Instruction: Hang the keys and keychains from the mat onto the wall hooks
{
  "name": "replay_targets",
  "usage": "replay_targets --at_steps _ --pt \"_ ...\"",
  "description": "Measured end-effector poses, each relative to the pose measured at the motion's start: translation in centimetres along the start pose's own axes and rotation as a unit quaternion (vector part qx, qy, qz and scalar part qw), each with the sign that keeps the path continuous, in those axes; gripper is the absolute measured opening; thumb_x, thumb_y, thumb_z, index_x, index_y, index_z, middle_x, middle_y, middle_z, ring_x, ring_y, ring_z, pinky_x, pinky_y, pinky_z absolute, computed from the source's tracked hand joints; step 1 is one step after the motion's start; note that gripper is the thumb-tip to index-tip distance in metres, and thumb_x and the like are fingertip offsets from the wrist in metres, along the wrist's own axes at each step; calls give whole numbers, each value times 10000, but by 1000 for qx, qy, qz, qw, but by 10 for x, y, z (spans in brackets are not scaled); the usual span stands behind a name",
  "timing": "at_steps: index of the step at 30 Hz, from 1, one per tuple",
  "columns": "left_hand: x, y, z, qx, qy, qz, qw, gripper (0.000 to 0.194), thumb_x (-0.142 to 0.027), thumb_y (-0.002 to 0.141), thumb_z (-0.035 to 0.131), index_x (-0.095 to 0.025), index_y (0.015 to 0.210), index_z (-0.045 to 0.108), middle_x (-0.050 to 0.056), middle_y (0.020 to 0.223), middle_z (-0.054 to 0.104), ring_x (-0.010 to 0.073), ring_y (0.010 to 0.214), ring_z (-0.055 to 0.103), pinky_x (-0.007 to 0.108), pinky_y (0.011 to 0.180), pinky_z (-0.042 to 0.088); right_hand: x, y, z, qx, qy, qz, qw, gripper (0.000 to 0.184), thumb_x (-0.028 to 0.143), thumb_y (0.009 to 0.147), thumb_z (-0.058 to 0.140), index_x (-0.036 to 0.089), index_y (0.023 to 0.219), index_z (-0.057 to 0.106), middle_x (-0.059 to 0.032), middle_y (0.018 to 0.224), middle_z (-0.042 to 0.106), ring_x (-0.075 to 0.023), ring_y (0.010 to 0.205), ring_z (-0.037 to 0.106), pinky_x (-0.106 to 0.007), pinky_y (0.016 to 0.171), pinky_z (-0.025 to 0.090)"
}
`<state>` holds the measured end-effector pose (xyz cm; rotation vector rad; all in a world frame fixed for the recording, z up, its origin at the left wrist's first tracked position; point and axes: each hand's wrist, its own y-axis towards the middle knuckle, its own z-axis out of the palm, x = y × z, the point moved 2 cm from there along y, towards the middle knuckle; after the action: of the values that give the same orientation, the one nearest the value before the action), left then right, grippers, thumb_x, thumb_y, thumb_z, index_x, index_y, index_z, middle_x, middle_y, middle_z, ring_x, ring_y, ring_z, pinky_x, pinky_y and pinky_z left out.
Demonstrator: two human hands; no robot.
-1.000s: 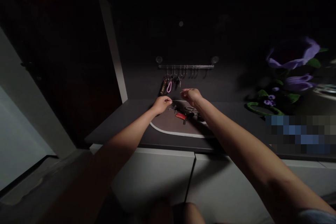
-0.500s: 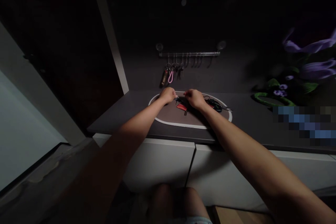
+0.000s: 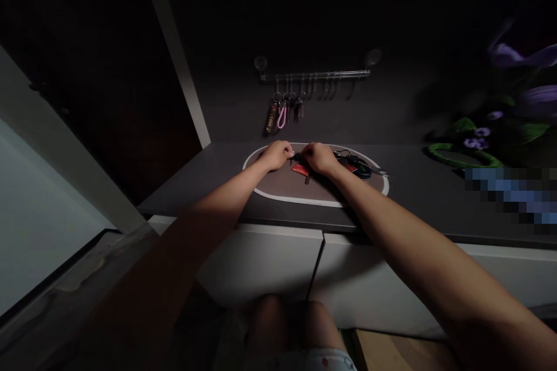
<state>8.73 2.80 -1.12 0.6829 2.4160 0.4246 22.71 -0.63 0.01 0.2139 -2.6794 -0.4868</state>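
Over an oval brown mat [image 3: 278,188] with a white rim, my hands are close together. My left hand [image 3: 278,155] has its fingertips pinched on a small bunch of keys [image 3: 296,157], dark and blurred in the gap. From the other side, my right hand [image 3: 321,159] is closed at the same bunch; its fingertips are partly hidden. Just below them lie a red tag [image 3: 300,170] and a small dark key-like piece [image 3: 307,180]. Right of my right hand is a pile of dark key fobs and rings [image 3: 360,168].
A clear hook rail [image 3: 315,75] is fixed to the dark wall by suction cups. Key rings with a pink loop [image 3: 282,117] and a brown tag [image 3: 271,120] hang at its left. Purple flowers [image 3: 476,138] stand at the right. White cabinet doors [image 3: 270,261] lie below the counter.
The view has tilted down slightly. My right hand has come a little nearer to my left, and the gap with the keys between them is narrower.
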Motion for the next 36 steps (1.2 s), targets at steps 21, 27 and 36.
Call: replay_targets --at_steps 21,27,36 --pt "-21 -4 -27 -105 -161 3 981 78 -188 741 545 -118 725 577 -11 659 562 88 620 463 208 623 360 9 -2 -4 -69 308 -29 948 114 191 739 564 132 797 642 -18 752 634 -98 684 523 -227 725 397" --pt "-21 -5 -27 -92 -352 -65 929 78 -198 707 581 -121 702 573 -27 611 527 69 551 442 209 579 348 11 -2 -5 -25 503 5 864 134 129 655 604 124 788 622 -1 716 620 -76 622 511 -216 647 414" --pt "-20 -5 -27 -64 -467 -123 873 103 -214 685 627 -124 715 587 -19 647 553 51 520 453 206 555 360 14 -7 -11 -10 569 31 822 110 198 669 616 134 756 639 4 656 601 -83 630 529 -212 619 412"
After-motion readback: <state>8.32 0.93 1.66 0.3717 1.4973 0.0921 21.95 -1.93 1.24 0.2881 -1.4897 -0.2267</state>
